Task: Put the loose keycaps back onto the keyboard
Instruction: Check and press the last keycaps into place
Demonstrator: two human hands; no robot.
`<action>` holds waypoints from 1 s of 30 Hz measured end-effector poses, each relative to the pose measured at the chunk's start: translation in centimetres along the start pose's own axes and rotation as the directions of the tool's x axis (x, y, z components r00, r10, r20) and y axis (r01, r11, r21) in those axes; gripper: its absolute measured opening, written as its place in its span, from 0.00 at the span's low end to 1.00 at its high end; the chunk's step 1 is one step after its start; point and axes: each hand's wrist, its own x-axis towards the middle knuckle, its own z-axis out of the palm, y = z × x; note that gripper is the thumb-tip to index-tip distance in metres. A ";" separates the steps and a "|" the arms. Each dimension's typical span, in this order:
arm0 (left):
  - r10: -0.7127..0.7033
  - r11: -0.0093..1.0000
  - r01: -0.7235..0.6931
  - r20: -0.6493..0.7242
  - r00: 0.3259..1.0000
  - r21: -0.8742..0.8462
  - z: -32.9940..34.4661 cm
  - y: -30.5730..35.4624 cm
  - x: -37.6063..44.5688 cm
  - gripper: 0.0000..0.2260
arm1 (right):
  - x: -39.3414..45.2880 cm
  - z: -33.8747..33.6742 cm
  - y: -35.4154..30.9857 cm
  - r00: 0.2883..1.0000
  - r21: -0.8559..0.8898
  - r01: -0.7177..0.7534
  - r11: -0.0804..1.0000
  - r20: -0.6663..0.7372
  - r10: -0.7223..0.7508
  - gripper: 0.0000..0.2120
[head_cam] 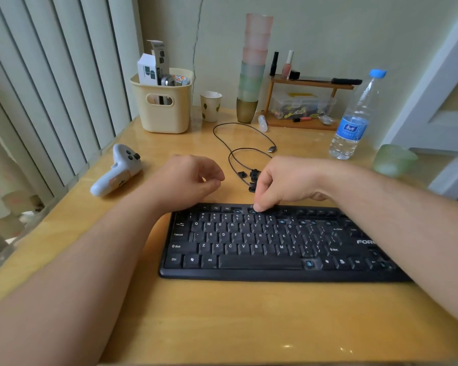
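from the head view, a black plastic keyboard (262,244) lies on a glossy yellow wooden desk (222,313), its long side running left to right in front of the person. several sockets on it stand bare and show blue: two in the top function row, a few along the number row to the right, and one just right of the space bar. a small heap of loose black keycaps (251,178) sits on the desk just behind the keyboard's top edge, beside a looped thin black cable (238,143) that ends in a usb plug.

the right hand (283,180) reaches in from the right and is bent down over the function row, its fingertips (259,206) pressed together against the top edge of the keyboard; whether a keycap is pinched under them cannot be told. the left hand (188,178) hovers over the desk behind the keyboard's left corner, fingers loosely curled with thumb and forefinger near each other, holding nothing that shows.

to the left lies a white handheld controller (117,170). at the back stand a cream plastic basket (164,101) with boxes in it, a paper cup with leaf print (210,105), a tall stack of frosted pastel tumblers (254,64), a small wooden shelf (304,101), and a clear water bottle with a blue cap (354,120).
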 end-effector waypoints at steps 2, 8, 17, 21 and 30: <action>-0.005 1.000 0.005 -0.012 1.000 -0.011 -0.2 -0.1 -0.1 0.06 | 0.0 0.2 -0.2 1.000 -0.021 -0.020 1.000 0.004 0.020 0.03; 0.009 1.000 -0.009 -0.039 0.999 -0.021 0.0 -0.1 0.0 0.06 | -0.2 0.3 -1.1 0.999 -0.158 -0.036 0.987 -0.004 0.035 0.04; 0.016 1.000 -0.016 -0.036 0.999 -0.021 0.0 -0.1 -0.1 0.06 | -0.2 0.0 -2.7 0.997 -0.257 -0.073 0.964 0.008 0.078 0.04; 0.016 1.000 -0.017 -0.025 1.000 -0.021 0.1 0.0 -0.1 0.05 | 0.3 -0.2 -3.5 0.983 -0.313 -0.165 0.935 0.023 0.181 0.06; 0.019 1.000 -0.019 -0.016 1.000 -0.011 0.4 -0.2 0.2 0.05 | 2.1 0.6 -4.0 0.969 -0.378 -0.205 0.903 0.052 0.242 0.11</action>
